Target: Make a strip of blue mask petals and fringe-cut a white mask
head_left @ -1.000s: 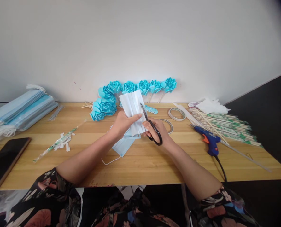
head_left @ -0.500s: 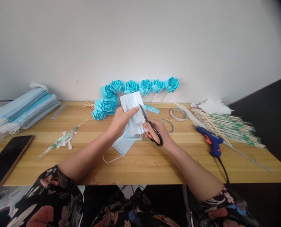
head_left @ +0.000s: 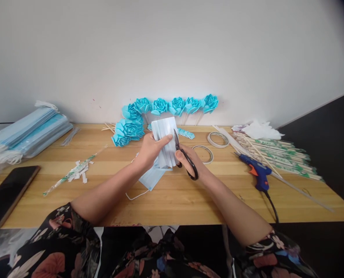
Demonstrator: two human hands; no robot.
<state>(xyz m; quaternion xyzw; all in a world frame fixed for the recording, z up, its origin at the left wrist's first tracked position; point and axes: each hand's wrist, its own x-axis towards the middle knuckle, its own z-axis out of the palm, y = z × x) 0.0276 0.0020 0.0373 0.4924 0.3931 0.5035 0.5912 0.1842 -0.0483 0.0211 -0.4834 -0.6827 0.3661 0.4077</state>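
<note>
While the left hand (head_left: 150,150) is pinching a pleated face mask (head_left: 166,139) upright above the middle of the table (head_left: 172,200), the right hand (head_left: 193,162) is working black scissors (head_left: 185,156) along the mask's right edge. The left fingers are closed on the mask, thumb in front; the right fingers are threaded through the scissor handles and curled around them, and the blades are looking almost closed against the edge. The cut itself is hard to read, so how much of the edge is already trimmed cannot be told. Another blue mask (head_left: 151,177) is lying flat just under the hands, its ear loop trailing toward the near edge. Judging from the row of finished blue flowers (head_left: 166,106) leaning at the far edge, several pieces are already done, whereas the tall stack of masks (head_left: 27,133) at the far left corner is suggesting much is left. Tape rolls (head_left: 216,139), a glue gun (head_left: 257,172) and sticks (head_left: 278,156) are waiting toward the right edge.
</note>
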